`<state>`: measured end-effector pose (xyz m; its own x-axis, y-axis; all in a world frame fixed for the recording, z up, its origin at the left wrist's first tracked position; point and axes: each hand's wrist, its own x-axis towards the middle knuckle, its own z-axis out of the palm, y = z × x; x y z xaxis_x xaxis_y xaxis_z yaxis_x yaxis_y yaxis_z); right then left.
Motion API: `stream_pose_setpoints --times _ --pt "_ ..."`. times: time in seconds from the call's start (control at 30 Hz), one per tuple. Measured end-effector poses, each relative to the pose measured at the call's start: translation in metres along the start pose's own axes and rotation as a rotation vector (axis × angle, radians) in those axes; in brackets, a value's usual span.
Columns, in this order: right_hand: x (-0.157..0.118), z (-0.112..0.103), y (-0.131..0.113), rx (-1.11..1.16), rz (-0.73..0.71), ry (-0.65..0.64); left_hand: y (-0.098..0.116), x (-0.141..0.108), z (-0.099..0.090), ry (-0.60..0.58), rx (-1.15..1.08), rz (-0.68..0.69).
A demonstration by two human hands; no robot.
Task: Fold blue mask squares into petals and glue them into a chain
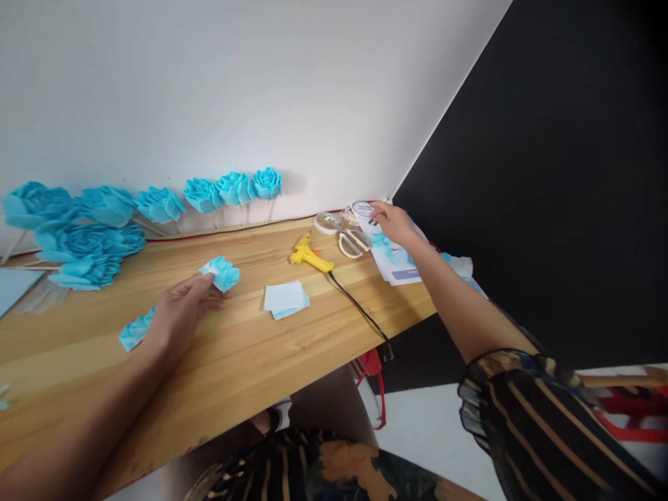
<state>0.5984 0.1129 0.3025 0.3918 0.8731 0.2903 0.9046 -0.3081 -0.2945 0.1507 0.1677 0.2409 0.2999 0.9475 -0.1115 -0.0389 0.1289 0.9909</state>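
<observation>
My left hand [185, 309] is closed around a small light-blue flower [225, 274], pinched at its base above the table. Just beyond my left wrist, another small blue piece with petal shapes [136, 330] lies on the wood, partly covered by the hand. At the far right corner, my right hand [395, 221] has thumb and fingers at the edge of a white tape roll with a printed label [362, 208]. Under that hand are printed sheets [404, 273] and blue scraps [383, 243]. White-handled scissors [353, 243] lie to its left.
Finished-looking blue flowers on sticks [203, 195] lean along the wall. More flowers [88, 243] are piled at left. A yellow glue gun [312, 255] with its black cord and a stack of light-blue squares [287, 299] lie mid-table. Another tape roll [328, 223] is behind them.
</observation>
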Motion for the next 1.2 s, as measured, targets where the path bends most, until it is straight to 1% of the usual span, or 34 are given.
stream_pose_setpoints --times 0.07,0.1,0.17,0.3,0.43,0.57,0.73,0.87,0.97,1.2 --pt "0.002 -0.006 0.021 -0.066 0.025 -0.023 -0.002 0.0 0.0 -0.002 0.0 0.003" --pt "0.003 -0.007 0.026 -0.084 0.024 -0.042 -0.002 0.0 0.0 -0.005 0.003 0.005" --pt "0.005 -0.003 0.027 -0.127 0.007 -0.09 -0.003 0.0 0.0 -0.012 0.018 0.013" --pt "0.017 0.016 0.013 -0.213 -0.041 -0.16 -0.004 0.002 -0.003 -0.009 0.034 0.025" --pt "0.035 0.032 0.001 -0.324 -0.046 -0.2 -0.005 0.007 -0.01 -0.019 0.096 0.018" --pt "0.049 0.035 -0.006 -0.45 -0.06 -0.275 -0.006 0.011 -0.016 -0.07 0.21 -0.012" --pt "0.057 0.037 -0.017 -0.579 -0.119 -0.334 -0.007 0.009 -0.013 -0.102 0.308 -0.001" --pt "0.053 0.04 -0.025 -0.608 -0.177 -0.315 -0.005 0.007 -0.009 -0.093 0.321 0.038" --pt "0.046 0.041 -0.032 -0.574 -0.225 -0.276 -0.005 0.007 -0.009 -0.098 0.329 0.055" --pt "0.04 0.028 -0.051 -0.427 -0.242 -0.088 -0.01 0.011 -0.01 -0.118 0.336 0.102"
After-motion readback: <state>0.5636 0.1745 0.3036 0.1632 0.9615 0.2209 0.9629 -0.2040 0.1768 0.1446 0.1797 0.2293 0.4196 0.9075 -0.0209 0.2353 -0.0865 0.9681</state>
